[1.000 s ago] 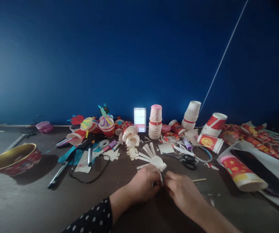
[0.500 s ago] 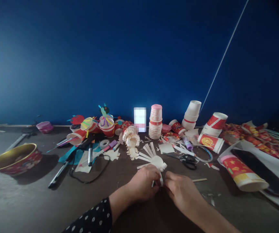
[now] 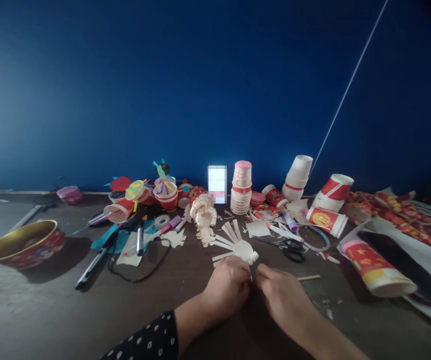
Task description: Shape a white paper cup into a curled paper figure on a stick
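Dark tabletop (image 3: 87, 320): supporting the items. Gold-lined bowl (image 3: 42, 254): standing at far left. Fringed white paper disc (image 3: 243, 248): lying splayed before the hands. Left hand (image 3: 228, 285): curling narrowly, pinching its near edge. Right hand (image 3: 281, 290): bending in just beside; fingertips hidden, grip cannot be told. Black-handled scissors (image 3: 292, 244): resting right of the disc. Slim stick (image 3: 309, 278): lying near the right wrist.

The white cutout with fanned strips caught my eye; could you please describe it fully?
The cutout looks like thin white card: a round centre, narrow flat strips spreading leftward and away, and curled ends at its right. It appears to lie on the dark table. The left hand hides part of its near side, the right hand is close by; whether either grips a strip is hidden.
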Demonstrator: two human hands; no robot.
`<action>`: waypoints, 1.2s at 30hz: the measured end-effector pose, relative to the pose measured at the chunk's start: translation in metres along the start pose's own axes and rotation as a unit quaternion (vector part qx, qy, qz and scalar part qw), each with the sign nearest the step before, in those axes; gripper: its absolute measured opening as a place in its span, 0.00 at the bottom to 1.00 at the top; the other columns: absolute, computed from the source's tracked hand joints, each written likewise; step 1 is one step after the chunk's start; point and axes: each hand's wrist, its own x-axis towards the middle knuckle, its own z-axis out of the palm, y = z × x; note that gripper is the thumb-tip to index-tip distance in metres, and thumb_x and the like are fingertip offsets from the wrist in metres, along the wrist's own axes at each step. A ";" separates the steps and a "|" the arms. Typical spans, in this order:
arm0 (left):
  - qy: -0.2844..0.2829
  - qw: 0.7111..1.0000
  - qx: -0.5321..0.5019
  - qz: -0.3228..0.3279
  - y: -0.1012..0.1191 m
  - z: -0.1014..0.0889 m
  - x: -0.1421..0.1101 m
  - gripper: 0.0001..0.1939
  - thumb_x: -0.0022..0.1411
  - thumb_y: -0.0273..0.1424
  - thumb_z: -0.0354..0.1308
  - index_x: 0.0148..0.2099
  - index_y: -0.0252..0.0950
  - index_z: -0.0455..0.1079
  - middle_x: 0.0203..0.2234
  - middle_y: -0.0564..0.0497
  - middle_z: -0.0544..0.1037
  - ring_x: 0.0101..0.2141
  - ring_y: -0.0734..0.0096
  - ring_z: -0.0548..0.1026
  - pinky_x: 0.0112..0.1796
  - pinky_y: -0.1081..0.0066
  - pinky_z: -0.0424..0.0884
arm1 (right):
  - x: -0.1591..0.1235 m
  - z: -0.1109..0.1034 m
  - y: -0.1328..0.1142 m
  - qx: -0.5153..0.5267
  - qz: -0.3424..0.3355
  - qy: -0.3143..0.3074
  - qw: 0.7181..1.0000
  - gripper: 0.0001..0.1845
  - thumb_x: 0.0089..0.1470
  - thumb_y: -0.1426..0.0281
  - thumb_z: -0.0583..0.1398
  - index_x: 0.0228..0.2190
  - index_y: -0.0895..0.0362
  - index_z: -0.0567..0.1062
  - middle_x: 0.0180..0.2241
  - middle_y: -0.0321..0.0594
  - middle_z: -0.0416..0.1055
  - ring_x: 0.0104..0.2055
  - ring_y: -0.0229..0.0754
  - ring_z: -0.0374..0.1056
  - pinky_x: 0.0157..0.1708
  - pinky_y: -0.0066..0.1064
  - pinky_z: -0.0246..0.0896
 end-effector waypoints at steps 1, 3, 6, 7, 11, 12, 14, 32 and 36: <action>0.000 1.000 0.001 -0.002 0.001 0.000 0.000 0.08 0.42 0.16 0.53 0.23 0.33 0.69 0.26 0.50 0.76 0.33 0.68 0.71 0.37 0.70 0.65 | -0.001 0.000 0.001 -0.002 0.004 0.000 1.000 0.12 0.51 0.80 0.52 0.24 0.57 0.73 0.28 0.37 0.71 0.29 0.36 0.67 0.25 0.27 0.48; -0.002 1.000 0.005 -0.004 0.001 0.000 0.000 0.07 0.42 0.17 0.53 0.23 0.33 0.69 0.27 0.50 0.76 0.33 0.68 0.72 0.37 0.70 0.65 | -0.002 0.000 0.002 -0.005 0.014 -0.006 1.000 0.12 0.50 0.80 0.53 0.23 0.57 0.73 0.27 0.36 0.71 0.27 0.35 0.66 0.25 0.27 0.47; -0.004 1.000 0.027 -0.014 0.002 0.000 0.000 0.06 0.45 0.19 0.53 0.23 0.33 0.68 0.27 0.50 0.75 0.33 0.67 0.71 0.37 0.69 0.65 | -0.002 0.001 0.003 -0.015 0.012 -0.009 1.000 0.12 0.51 0.80 0.54 0.23 0.56 0.73 0.27 0.36 0.71 0.28 0.35 0.66 0.25 0.27 0.47; -0.006 0.999 0.036 -0.017 0.003 0.000 0.000 0.06 0.45 0.19 0.53 0.23 0.33 0.68 0.27 0.50 0.75 0.33 0.67 0.71 0.37 0.69 0.65 | -0.002 0.001 0.002 -0.018 0.008 -0.009 1.000 0.12 0.52 0.80 0.53 0.24 0.56 0.73 0.28 0.36 0.71 0.29 0.36 0.66 0.26 0.27 0.48; -0.022 0.997 0.062 -0.030 0.006 -0.001 0.000 0.07 0.45 0.18 0.51 0.26 0.32 0.68 0.28 0.48 0.75 0.34 0.65 0.71 0.38 0.68 0.65 | 0.000 0.004 0.000 -0.013 -0.007 0.000 1.000 0.13 0.54 0.79 0.51 0.26 0.57 0.73 0.29 0.38 0.72 0.31 0.36 0.67 0.28 0.27 0.50; -0.026 0.997 0.063 -0.031 0.007 -0.002 0.000 0.07 0.45 0.18 0.51 0.26 0.33 0.68 0.28 0.48 0.75 0.34 0.65 0.71 0.38 0.67 0.65 | 0.000 0.004 0.000 -0.011 -0.009 0.004 1.000 0.13 0.54 0.80 0.51 0.26 0.57 0.73 0.29 0.38 0.72 0.31 0.37 0.67 0.29 0.27 0.51; -0.032 0.998 0.053 -0.030 0.008 -0.004 0.000 0.07 0.45 0.19 0.51 0.27 0.33 0.67 0.29 0.47 0.75 0.35 0.65 0.70 0.39 0.67 0.65 | 0.000 0.004 -0.002 -0.004 -0.008 0.009 1.000 0.14 0.54 0.80 0.50 0.27 0.58 0.73 0.30 0.39 0.72 0.32 0.37 0.67 0.30 0.27 0.52; 0.010 1.000 0.017 -0.021 0.005 0.001 -0.001 0.07 0.45 0.18 0.52 0.21 0.33 0.65 0.26 0.48 0.75 0.32 0.67 0.71 0.34 0.71 0.65 | -0.005 -0.002 0.002 -0.009 -0.008 -0.020 1.000 0.16 0.52 0.82 0.50 0.29 0.56 0.75 0.30 0.38 0.72 0.31 0.37 0.66 0.29 0.27 0.52; 0.010 0.999 0.030 -0.015 0.004 0.003 -0.001 0.08 0.47 0.18 0.53 0.20 0.33 0.64 0.26 0.49 0.75 0.31 0.68 0.71 0.35 0.71 0.65 | -0.008 -0.004 0.004 -0.001 -0.038 -0.029 0.999 0.16 0.53 0.81 0.51 0.32 0.55 0.76 0.32 0.38 0.73 0.35 0.38 0.67 0.35 0.27 0.53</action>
